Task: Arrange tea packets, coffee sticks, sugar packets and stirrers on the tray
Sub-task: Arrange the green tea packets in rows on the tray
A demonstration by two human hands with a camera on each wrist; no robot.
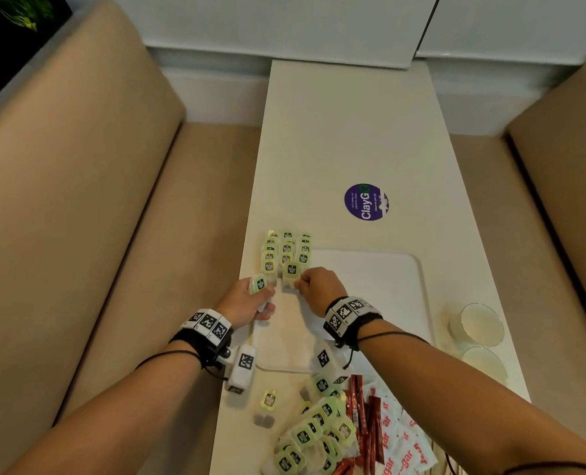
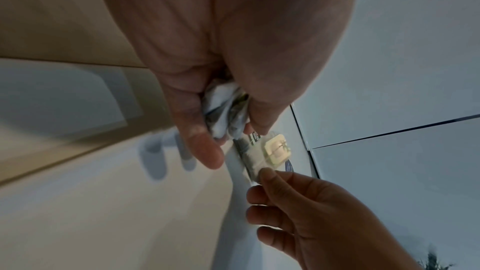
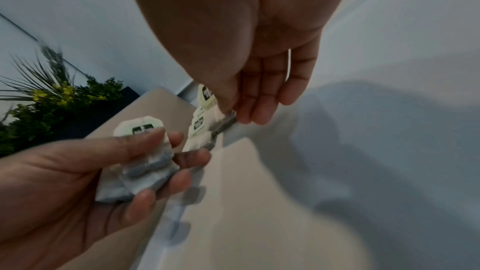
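Three rows of tea packets [image 1: 286,250] lined up on the tray's [image 1: 380,269] far-left corner.
Right hand [image 1: 319,289] pinches one packet [image 1: 291,271] at the rows' near end, left hand [image 1: 247,301] clutches a few spare packets [image 1: 259,283]; loose pile [image 1: 313,437] sits on the table [image 1: 346,132].

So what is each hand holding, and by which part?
The left hand holds tea packets by their paper bodies; the right hand pinches one tea packet at its lower edge.
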